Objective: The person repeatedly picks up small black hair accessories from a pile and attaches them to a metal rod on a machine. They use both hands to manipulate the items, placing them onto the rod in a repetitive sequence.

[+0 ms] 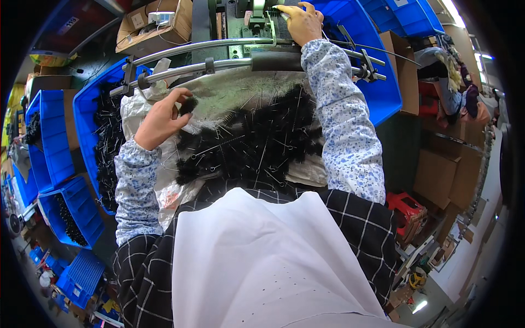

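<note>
My left hand (160, 120) is raised at the left of a pile of black wire brushes (257, 136), its thumb and fingers closed around a small black-bristled brush (188, 105). Many brushes in the pile have thin metal stems, some ending in loops. At the far side, my right hand (304, 25) reaches over two metal rails to a green machine (257, 24). Its fingers pinch another black-bristled brush (272, 11) close to the machine's head. A yellow covering seems to be on some of those fingers. The machine's contact with that brush is too small to make out.
Curved metal rails (229, 64) cross between me and the machine. A blue bin (87, 117) full of black brushes stands at left, with more blue bins (52, 142) beyond. Another blue bin (377, 71) stands at right beside cardboard boxes (435, 169). An open carton (156, 33) sits far left.
</note>
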Available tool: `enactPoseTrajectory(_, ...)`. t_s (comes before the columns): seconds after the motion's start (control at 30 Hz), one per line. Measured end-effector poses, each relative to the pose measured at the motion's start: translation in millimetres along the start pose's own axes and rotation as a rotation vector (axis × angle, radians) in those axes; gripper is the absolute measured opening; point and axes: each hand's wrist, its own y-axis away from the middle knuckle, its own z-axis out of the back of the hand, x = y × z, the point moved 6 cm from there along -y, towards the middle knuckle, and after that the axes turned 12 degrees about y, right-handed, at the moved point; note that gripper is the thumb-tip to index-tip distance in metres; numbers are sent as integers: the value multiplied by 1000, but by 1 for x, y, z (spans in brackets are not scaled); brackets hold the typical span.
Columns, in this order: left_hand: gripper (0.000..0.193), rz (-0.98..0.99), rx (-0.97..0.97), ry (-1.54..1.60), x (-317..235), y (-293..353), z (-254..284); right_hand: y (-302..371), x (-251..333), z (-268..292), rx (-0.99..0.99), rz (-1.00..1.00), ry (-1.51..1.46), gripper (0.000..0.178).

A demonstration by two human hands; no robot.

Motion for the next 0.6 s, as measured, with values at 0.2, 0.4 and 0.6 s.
enactPoseTrajectory(0.2, 41, -64, -111, 91, -15, 15, 16, 20, -14, 13, -227, -88, 368, 39)
enactPoseTrajectory(0.4, 44, -184, -206, 87, -33, 20, 26, 21, -12, -2, -43, -134, 196, 38)
enactPoseTrajectory(0.6, 45, -249, -285, 181, -50, 28, 37, 12, 19, -5, 18, -152, 127, 34)
